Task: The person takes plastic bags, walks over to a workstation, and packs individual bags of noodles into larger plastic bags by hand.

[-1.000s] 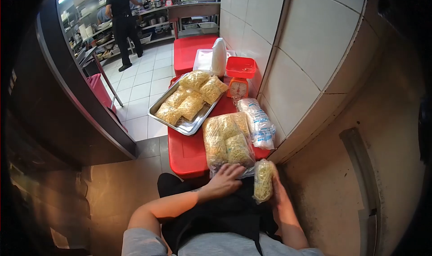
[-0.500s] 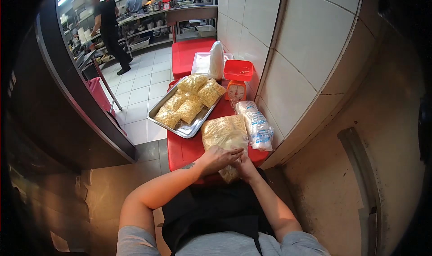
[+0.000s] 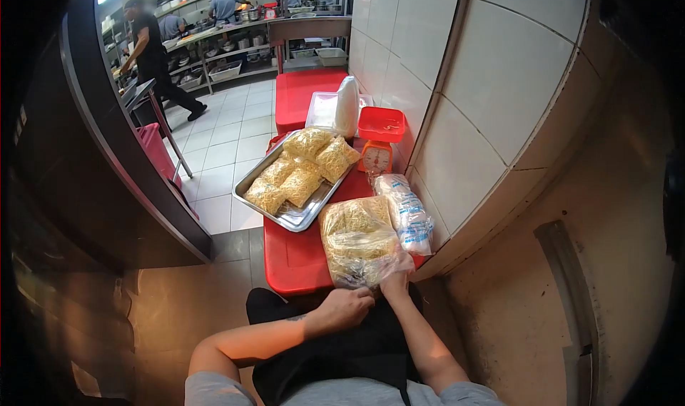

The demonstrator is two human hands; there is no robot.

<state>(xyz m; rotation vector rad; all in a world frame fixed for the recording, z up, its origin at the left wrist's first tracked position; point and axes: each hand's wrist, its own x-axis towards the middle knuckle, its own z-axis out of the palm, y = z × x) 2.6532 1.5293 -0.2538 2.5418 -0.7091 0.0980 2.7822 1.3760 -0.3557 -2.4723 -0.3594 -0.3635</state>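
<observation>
A large clear plastic bag (image 3: 357, 227) of pale yellow noodles lies at the near edge of a red lid, its loose end towards me. My left hand (image 3: 346, 307) is closed at that end, fingers curled on the plastic. Beside it, my right hand (image 3: 394, 283) grips the bag's near right corner, its fingertips partly covered by wrinkled film. Beyond the bag, a metal tray (image 3: 300, 224) holds several smaller bags of noodles (image 3: 302, 183). A roll of plastic bags (image 3: 407, 210) with blue print lies to the right of the large bag.
An orange kitchen scale (image 3: 376, 156) with a red pan stands by the tiled wall (image 3: 492, 92). Behind the tray are a white plastic package (image 3: 347, 106) and a clear container (image 3: 321, 110). A dark panel (image 3: 143, 170) borders the left. Co-workers (image 3: 150, 49) are in the kitchen beyond.
Both hands have come down towards my body, pulling the bag's loose end nearer and flattening the film over the noodles. In the background, the dark-clothed person has moved left.
</observation>
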